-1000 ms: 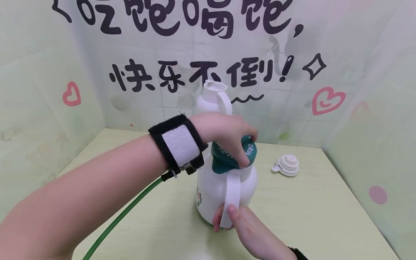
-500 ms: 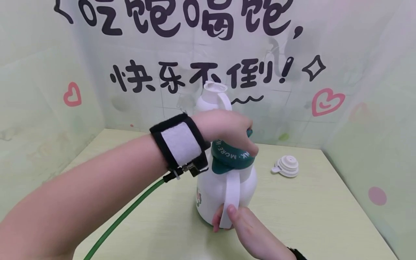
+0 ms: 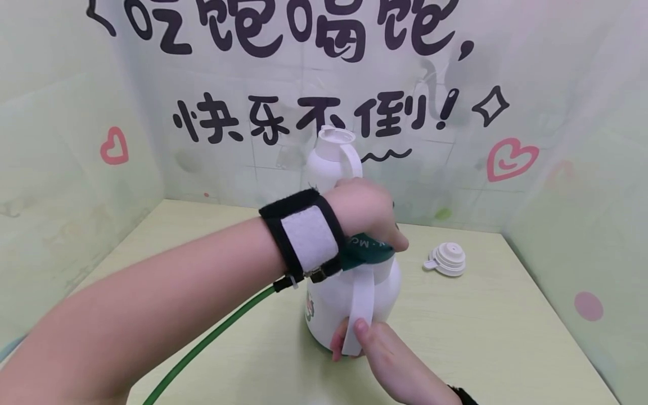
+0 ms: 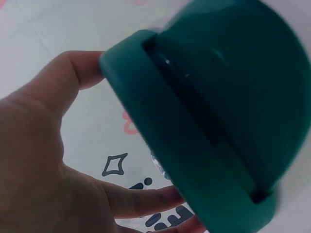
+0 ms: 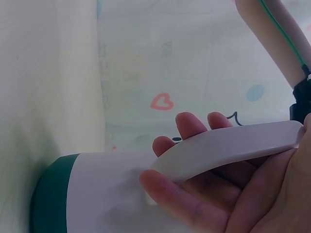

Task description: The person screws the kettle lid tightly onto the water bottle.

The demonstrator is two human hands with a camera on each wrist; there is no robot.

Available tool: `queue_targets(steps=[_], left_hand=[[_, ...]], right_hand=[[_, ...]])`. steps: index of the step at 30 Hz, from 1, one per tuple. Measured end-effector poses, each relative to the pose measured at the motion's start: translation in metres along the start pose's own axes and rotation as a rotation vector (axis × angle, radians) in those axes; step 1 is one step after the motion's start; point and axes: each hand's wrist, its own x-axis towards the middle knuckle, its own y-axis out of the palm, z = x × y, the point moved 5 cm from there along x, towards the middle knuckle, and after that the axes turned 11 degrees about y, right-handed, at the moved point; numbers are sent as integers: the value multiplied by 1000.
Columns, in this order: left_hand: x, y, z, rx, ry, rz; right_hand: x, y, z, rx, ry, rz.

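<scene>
My left hand (image 3: pixel 365 209) is over the dark green lid (image 3: pixel 368 252) of a white jug (image 3: pixel 326 287), reaching across from the left. In the left wrist view, the thumb and fingers grip opposite parts of the rim of the lid (image 4: pixel 160 116). White lettering runs around the lid, partly covered by the hand. Lower down, my right hand (image 3: pixel 392 354) grips the jug's white handle (image 3: pixel 361 298). From the right wrist, the fingers wrap behind the handle (image 5: pixel 233 143) with the thumb along its near side. The jug stands upright on the table with a green base (image 5: pixel 53 194).
Behind the jug stands a second white jug (image 3: pixel 326 163) with its top uncovered. A white stepped stopper (image 3: pixel 449 259) with a small tab lies on the pale table (image 3: pixel 506 315) to the right. Printed cloth walls enclose the back and sides. A green cable (image 3: pixel 202 344) trails from the left wristband.
My left wrist has swung right and slightly down, and its fingers have shifted around the lid, covering more lettering. My right hand and the jug body stay put.
</scene>
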Motion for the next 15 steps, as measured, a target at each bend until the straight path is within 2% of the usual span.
queue_targets(steps=[9,15], left_hand=[[3,1,-1,32,14,11],[3,1,0,17,25,1]], right_hand=[[0,0,-1,-8,-1,1],[1,-1,-1,-19,-3,-1]])
